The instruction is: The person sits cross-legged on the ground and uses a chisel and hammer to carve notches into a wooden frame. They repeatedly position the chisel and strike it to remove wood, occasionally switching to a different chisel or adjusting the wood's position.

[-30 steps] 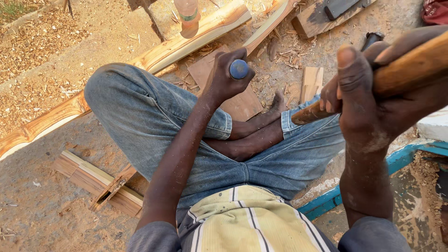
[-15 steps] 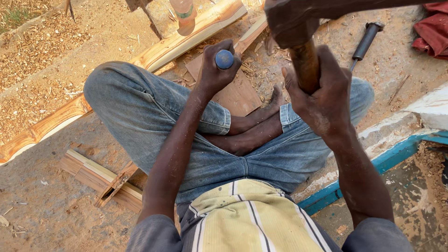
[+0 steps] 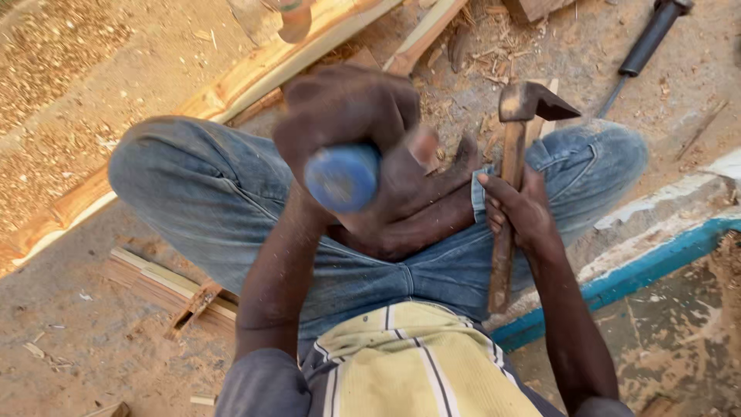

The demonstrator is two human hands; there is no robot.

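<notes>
Fingers of the left hand [image 3: 351,131] are clenched round a smooth blue round-ended tool handle [image 3: 342,177]. At three o'clock, a worn wooden-shafted hammer with a rusty iron head [image 3: 515,139] is gripped by the right hand [image 3: 519,210], above faded denim-clad crossed legs [image 3: 224,193].

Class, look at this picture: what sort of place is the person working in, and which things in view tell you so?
Probably an outdoor woodworking spot on bare ground: wood chips litter the dirt, a split log lies ahead, and the right hand holds a wooden-handled hammer.
</notes>
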